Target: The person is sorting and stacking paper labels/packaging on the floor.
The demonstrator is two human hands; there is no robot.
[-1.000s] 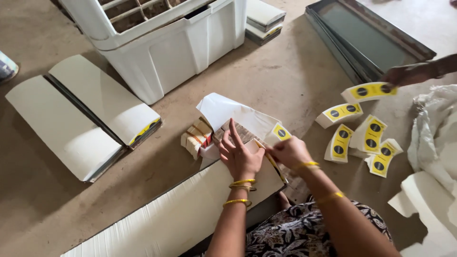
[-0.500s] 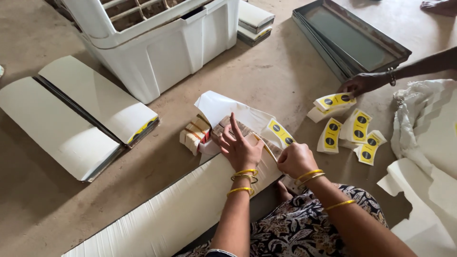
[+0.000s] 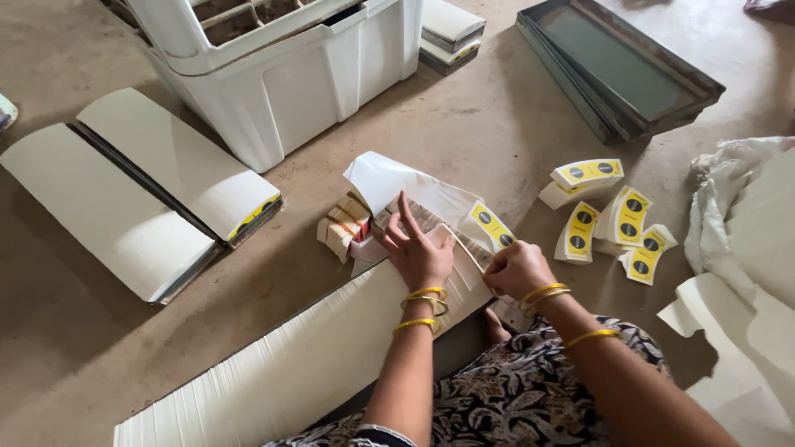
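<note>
The panel (image 3: 306, 364), a long white ribbed piece, lies on the floor (image 3: 513, 124) just in front of the person's lap. The left hand (image 3: 418, 248) presses flat on its far end with fingers spread. The right hand (image 3: 515, 269) is closed, pinching the white film (image 3: 389, 178) that curls up off the panel. A yellow label (image 3: 490, 226) sits on the film just beyond the right hand. More labels (image 3: 617, 219) lie to the right; a white cooler body (image 3: 273, 66) stands far left.
</note>
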